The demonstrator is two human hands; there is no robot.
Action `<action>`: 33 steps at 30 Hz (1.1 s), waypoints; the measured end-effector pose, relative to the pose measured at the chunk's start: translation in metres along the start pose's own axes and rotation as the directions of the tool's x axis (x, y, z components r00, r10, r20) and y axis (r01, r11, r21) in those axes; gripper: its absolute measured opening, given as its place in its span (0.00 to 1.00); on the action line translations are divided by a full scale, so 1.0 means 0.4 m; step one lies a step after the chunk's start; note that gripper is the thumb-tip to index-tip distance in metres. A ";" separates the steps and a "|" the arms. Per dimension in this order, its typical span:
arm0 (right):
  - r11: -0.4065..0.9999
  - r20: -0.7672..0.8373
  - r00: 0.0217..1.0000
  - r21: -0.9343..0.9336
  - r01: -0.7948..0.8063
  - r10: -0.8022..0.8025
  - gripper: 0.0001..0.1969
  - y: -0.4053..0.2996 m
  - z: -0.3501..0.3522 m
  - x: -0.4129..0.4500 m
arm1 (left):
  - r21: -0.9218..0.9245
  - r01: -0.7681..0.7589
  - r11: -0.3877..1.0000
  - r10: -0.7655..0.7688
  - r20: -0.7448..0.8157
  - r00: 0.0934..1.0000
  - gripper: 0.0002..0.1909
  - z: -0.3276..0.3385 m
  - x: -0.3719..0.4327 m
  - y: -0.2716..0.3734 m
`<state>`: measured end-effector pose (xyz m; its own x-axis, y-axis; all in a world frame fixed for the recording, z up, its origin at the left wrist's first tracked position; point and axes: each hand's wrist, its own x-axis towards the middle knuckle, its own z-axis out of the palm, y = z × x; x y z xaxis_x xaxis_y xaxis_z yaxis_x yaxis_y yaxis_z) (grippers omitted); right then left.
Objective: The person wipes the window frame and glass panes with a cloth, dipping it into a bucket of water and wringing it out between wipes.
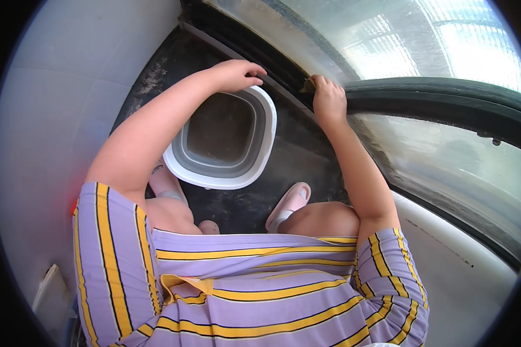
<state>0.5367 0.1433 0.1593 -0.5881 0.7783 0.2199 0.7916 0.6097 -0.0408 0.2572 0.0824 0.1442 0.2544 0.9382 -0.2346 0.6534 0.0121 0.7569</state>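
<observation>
My left hand [239,74] hovers at the far rim of a white and grey plastic basin [267,143]. Its fingers are loosely bent and apart, with nothing seen in them; whether it touches the rim I cannot tell. Murky brownish water [219,130] stands in the basin, which sits on the dark floor between my feet. My right hand [331,97] grips a small yellowish-green piece [309,86], perhaps a sponge or cloth, mostly hidden by the fingers. That piece is against the black lower frame [286,69] of a glazed window or door, close to the upright bar.
Streaked glass panes [373,43] rise on the right, divided by a dark frame bar [434,97]. A pale wall [69,86] closes in on the left. My feet wear pink slippers [293,199] on the dark, stained floor [239,208]. A white panel [456,269] lies at lower right.
</observation>
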 end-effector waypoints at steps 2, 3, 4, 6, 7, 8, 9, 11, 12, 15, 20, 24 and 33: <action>0.994 0.006 0.998 0.087 -0.063 0.062 0.12 -0.017 -0.020 0.014 | -0.004 0.031 0.999 -0.031 0.110 0.993 0.21 0.005 -0.001 0.008; 0.979 0.017 0.993 0.167 -0.117 0.116 0.13 -0.030 -0.027 0.024 | 0.142 -0.032 0.989 0.020 0.089 0.996 0.21 0.012 -0.005 0.012; 0.956 0.044 0.987 0.245 -0.158 0.152 0.13 -0.041 -0.036 0.030 | 0.270 -0.100 0.958 0.081 0.078 0.994 0.20 0.021 -0.008 0.006; 0.930 0.099 0.981 0.317 -0.188 0.165 0.12 -0.056 -0.022 0.041 | 0.407 -0.162 0.899 0.173 0.009 0.985 0.15 0.045 -0.011 -0.018; 0.904 0.161 0.973 0.370 -0.214 0.164 0.12 -0.066 -0.015 0.044 | 0.370 -0.236 0.898 0.282 -0.074 0.957 0.14 0.051 -0.013 -0.042; 0.858 0.260 0.950 0.433 -0.276 0.174 0.12 -0.074 -0.015 0.043 | 0.382 -0.238 0.893 0.281 -0.060 0.958 0.14 0.052 -0.015 -0.069; 0.852 0.263 0.950 0.444 -0.277 0.172 0.12 -0.071 -0.008 0.031 | 0.390 -0.244 0.888 0.283 -0.046 0.958 0.14 0.050 -0.013 -0.066; 0.798 0.328 0.926 0.498 -0.338 0.187 0.12 -0.073 0.006 0.003 | 0.392 -0.273 0.879 0.316 -0.049 0.947 0.14 0.050 -0.022 -0.060; 0.784 0.370 0.903 0.486 -0.387 0.216 0.12 -0.078 0.000 -0.001 | 0.375 -0.251 0.892 0.285 -0.036 0.958 0.14 0.050 -0.024 -0.051; 0.782 0.320 0.918 0.499 -0.373 0.233 0.12 -0.105 -0.021 -0.003 | 0.356 -0.256 0.899 0.287 -0.036 0.957 0.17 0.028 -0.048 -0.043; 0.720 -0.069 0.997 0.694 0.016 0.045 0.10 -0.196 -0.033 -0.004 | 0.156 -0.215 0.964 0.235 -0.125 0.964 0.26 -0.034 -0.123 -0.091; 0.686 0.062 0.882 0.655 0.317 -0.468 0.18 -0.329 -0.004 -0.022 | 0.167 -0.107 0.980 0.134 -0.160 0.978 0.27 -0.088 -0.194 -0.136; 0.809 0.710 0.483 0.211 0.549 -0.513 0.15 -0.521 0.388 -0.182 | -0.008 0.001 1.000 -0.004 -0.310 0.951 0.27 -0.041 -0.278 -0.157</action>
<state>0.3889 -0.0172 0.0005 -0.8077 0.1693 -0.5648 0.2819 0.9522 -0.1178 0.1761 -0.0168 0.1328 0.0180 0.9992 -0.0367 0.6480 0.0163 0.7615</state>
